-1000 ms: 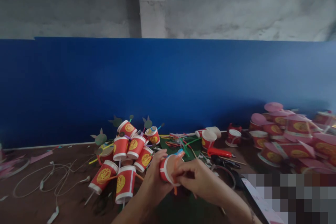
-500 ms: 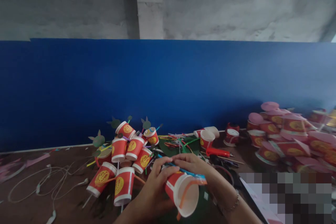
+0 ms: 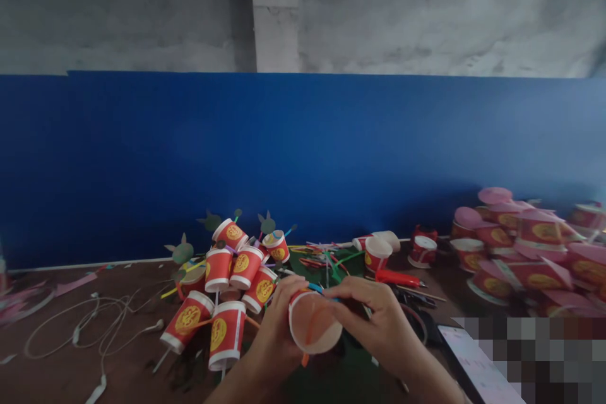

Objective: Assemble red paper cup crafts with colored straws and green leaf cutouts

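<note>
A red-and-white paper cup [image 3: 316, 325] is tipped so that its open mouth faces me. My left hand [image 3: 283, 322] is wrapped round its left side. An orange straw [image 3: 310, 328] runs through the inside of the cup and pokes out below the rim. Across the top of the cup lies a blue straw [image 3: 315, 288], and the fingers of my right hand [image 3: 367, 312] pinch its right part, with the thumb at the cup's rim. The straw's right end is hidden behind those fingers.
Finished-looking cups with straws [image 3: 227, 334] are heaped on the left, beside white earphones [image 3: 101, 341]. Behind my hands lie loose straws [image 3: 326, 252], upright cup [image 3: 377, 254] and a red-handled tool [image 3: 398, 278]. Pink-topped cups [image 3: 534, 233] pile up right, near a phone [image 3: 473, 360].
The cup has turned so its mouth faces me more directly and has shifted slightly left. My right hand has moved from behind the cup to its right rim, at the blue straw.
</note>
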`<control>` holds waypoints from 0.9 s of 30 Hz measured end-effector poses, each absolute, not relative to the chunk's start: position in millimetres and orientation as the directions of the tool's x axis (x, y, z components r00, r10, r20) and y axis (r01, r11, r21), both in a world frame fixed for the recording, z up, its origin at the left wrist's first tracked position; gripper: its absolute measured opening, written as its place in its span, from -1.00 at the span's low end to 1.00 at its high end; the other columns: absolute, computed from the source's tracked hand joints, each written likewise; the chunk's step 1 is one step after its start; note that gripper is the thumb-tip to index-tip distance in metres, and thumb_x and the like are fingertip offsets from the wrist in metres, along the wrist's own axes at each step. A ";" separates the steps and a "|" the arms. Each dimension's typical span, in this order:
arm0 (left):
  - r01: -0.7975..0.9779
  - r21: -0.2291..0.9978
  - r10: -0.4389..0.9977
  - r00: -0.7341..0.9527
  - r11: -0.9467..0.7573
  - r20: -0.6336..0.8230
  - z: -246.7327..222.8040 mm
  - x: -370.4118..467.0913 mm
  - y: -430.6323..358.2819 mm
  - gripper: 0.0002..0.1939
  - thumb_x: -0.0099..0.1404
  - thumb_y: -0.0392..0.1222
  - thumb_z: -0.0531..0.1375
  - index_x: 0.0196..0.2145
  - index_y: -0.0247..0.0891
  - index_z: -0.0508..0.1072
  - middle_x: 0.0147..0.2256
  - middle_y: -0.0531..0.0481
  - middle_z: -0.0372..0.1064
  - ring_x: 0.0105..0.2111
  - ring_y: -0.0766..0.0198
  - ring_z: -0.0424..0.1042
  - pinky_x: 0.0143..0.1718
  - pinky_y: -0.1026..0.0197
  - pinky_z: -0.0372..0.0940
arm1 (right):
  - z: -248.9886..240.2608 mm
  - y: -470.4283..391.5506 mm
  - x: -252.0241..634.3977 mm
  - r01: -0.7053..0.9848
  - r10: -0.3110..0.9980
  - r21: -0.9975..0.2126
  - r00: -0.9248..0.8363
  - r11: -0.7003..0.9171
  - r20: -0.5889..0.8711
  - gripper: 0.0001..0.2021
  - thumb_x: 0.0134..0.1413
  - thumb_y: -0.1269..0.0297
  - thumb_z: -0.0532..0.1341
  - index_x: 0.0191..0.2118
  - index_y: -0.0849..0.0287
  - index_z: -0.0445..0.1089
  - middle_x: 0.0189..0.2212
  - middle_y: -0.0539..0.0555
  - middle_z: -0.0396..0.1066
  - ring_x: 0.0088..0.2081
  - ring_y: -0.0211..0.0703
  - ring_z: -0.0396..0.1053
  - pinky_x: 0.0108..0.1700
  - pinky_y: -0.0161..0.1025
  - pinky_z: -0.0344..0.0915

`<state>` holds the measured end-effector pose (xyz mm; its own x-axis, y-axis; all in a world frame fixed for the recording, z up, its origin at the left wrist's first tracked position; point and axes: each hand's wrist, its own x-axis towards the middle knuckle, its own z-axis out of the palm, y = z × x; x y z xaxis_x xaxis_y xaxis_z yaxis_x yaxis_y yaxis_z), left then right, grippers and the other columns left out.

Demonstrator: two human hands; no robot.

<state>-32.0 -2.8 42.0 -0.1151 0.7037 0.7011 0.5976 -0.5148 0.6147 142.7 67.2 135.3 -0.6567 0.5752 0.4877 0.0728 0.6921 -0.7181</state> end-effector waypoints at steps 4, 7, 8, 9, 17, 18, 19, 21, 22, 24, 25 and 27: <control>0.658 0.615 0.748 -0.117 -0.435 0.654 48.4 -31.8 -6.8 -0.32 -0.10 -0.34 0.32 0.00 -0.14 0.23 0.08 -0.20 0.14 0.17 -0.16 0.07 0.09 -0.16 0.12 | 136.8 58.0 143.5 0.129 0.609 -0.679 -0.584 0.723 0.537 -0.85 0.05 0.19 0.25 -0.38 0.10 0.55 -0.54 0.03 0.46 -0.52 -0.23 0.31 -0.48 -0.32 0.20; 0.683 0.622 0.775 -0.128 -0.384 0.619 51.3 -30.3 -7.7 -0.35 -0.12 -0.43 0.25 -0.03 -0.17 0.26 0.05 -0.18 0.18 0.21 -0.15 -0.01 0.11 -0.17 0.09 | 135.3 53.0 142.3 0.137 0.605 -0.675 -0.594 0.725 0.530 -0.84 0.03 0.16 0.26 -0.41 0.09 0.54 -0.56 0.03 0.44 -0.55 -0.24 0.28 -0.51 -0.31 0.17; 0.680 0.627 0.778 -0.132 -0.379 0.614 51.4 -29.9 -7.5 -0.35 -0.12 -0.43 0.25 -0.03 -0.17 0.26 0.06 -0.18 0.18 0.21 -0.15 0.00 0.11 -0.17 0.10 | 134.5 51.7 141.2 0.124 0.586 -0.674 -0.622 0.728 0.519 -0.85 0.03 0.16 0.26 -0.39 0.09 0.54 -0.57 0.02 0.44 -0.56 -0.25 0.27 -0.51 -0.31 0.17; 0.672 0.635 0.778 -0.140 -0.380 0.613 51.2 -29.7 -7.1 -0.35 -0.12 -0.41 0.26 -0.02 -0.18 0.26 0.06 -0.19 0.18 0.19 -0.15 0.03 0.10 -0.17 0.11 | 133.6 50.8 139.9 0.110 0.569 -0.679 -0.651 0.726 0.502 -0.86 0.03 0.17 0.27 -0.38 0.09 0.54 -0.57 0.02 0.44 -0.56 -0.25 0.28 -0.49 -0.31 0.17; 0.630 0.655 0.757 -0.157 -0.417 0.634 48.1 -29.8 -5.0 -0.32 -0.09 -0.25 0.34 0.02 -0.14 0.27 0.02 -0.16 0.26 0.05 -0.09 0.25 0.04 -0.14 0.19 | 133.9 58.8 132.7 0.091 0.633 -0.796 -0.663 0.598 0.400 -0.81 -0.02 0.14 0.27 -0.39 0.15 0.52 -0.56 0.02 0.40 -0.53 -0.25 0.26 -0.49 -0.34 0.16; 0.622 0.662 0.759 -0.162 -0.418 0.631 48.8 -29.1 -5.1 -0.31 -0.10 -0.26 0.33 0.03 -0.15 0.26 0.04 -0.17 0.24 0.05 -0.09 0.26 0.02 -0.13 0.20 | 134.9 60.5 133.6 0.073 0.661 -0.811 -0.624 0.581 0.417 -0.78 0.02 0.11 0.23 -0.36 0.15 0.51 -0.55 0.02 0.39 -0.52 -0.25 0.26 -0.49 -0.34 0.16; 0.611 0.670 0.758 -0.169 -0.421 0.630 49.9 -28.2 -5.2 -0.30 -0.11 -0.28 0.33 0.03 -0.16 0.25 0.05 -0.18 0.23 0.04 -0.09 0.27 0.01 -0.11 0.22 | 135.8 61.7 134.9 0.056 0.692 -0.822 -0.573 0.567 0.438 -0.75 0.06 0.09 0.18 -0.32 0.15 0.49 -0.54 0.02 0.38 -0.52 -0.25 0.25 -0.50 -0.34 0.16; 0.572 0.701 0.752 -0.205 -0.427 0.626 53.3 -25.9 -5.7 -0.29 -0.11 -0.32 0.31 0.03 -0.19 0.22 0.03 -0.18 0.25 -0.01 -0.04 0.32 -0.04 -0.05 0.27 | 136.5 62.3 138.1 0.039 0.740 -0.819 -0.455 0.572 0.495 -0.73 0.11 0.07 0.12 -0.31 0.16 0.43 -0.53 0.02 0.36 -0.54 -0.27 0.23 -0.52 -0.35 0.14; 0.545 0.726 0.754 -0.236 -0.420 0.613 55.2 -24.9 -6.0 -0.32 -0.09 -0.34 0.29 0.03 -0.19 0.22 -0.01 -0.16 0.28 -0.05 0.01 0.35 -0.07 -0.01 0.29 | 135.9 61.5 139.6 0.052 0.742 -0.802 -0.418 0.596 0.524 -0.73 0.12 0.07 0.11 -0.36 0.16 0.40 -0.56 0.01 0.33 -0.57 -0.28 0.19 -0.54 -0.35 0.11; 0.497 0.781 0.759 -0.318 -0.377 0.569 58.4 -23.4 -6.5 -0.41 -0.03 -0.38 0.24 -0.01 -0.18 0.23 -0.10 -0.08 0.35 -0.15 0.11 0.40 -0.13 0.08 0.32 | 132.7 57.8 141.4 0.124 0.718 -0.757 -0.443 0.641 0.536 -0.66 0.13 0.06 0.11 -0.53 0.17 0.33 -0.65 -0.03 0.24 -0.61 -0.31 0.11 -0.56 -0.35 0.04; 0.483 0.802 0.753 -0.364 -0.351 0.548 59.2 -23.2 -6.7 -0.44 -0.01 -0.39 0.23 -0.03 -0.18 0.23 -0.13 -0.05 0.37 -0.18 0.14 0.42 -0.16 0.12 0.32 | 130.1 55.1 141.1 0.177 0.705 -0.739 -0.502 0.650 0.500 -0.61 0.13 0.04 0.11 -0.61 0.17 0.29 -0.69 -0.04 0.21 -0.62 -0.33 0.08 -0.57 -0.35 0.01; 0.474 0.827 0.726 -0.447 -0.302 0.522 58.9 -23.6 -6.8 -0.45 0.00 -0.39 0.23 -0.03 -0.17 0.23 -0.16 -0.02 0.39 -0.22 0.16 0.43 -0.18 0.15 0.33 | 123.7 48.8 137.4 0.286 0.671 -0.706 -0.652 0.648 0.352 -0.53 0.10 -0.01 0.13 -0.69 0.19 0.27 -0.75 -0.05 0.17 -0.64 -0.35 0.04 -0.60 -0.35 -0.06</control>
<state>-23.6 -6.8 58.9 -0.4470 0.7264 0.5220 0.4744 -0.3022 0.8268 137.4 48.8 123.7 -0.6522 0.6715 0.3517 0.2860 0.6477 -0.7062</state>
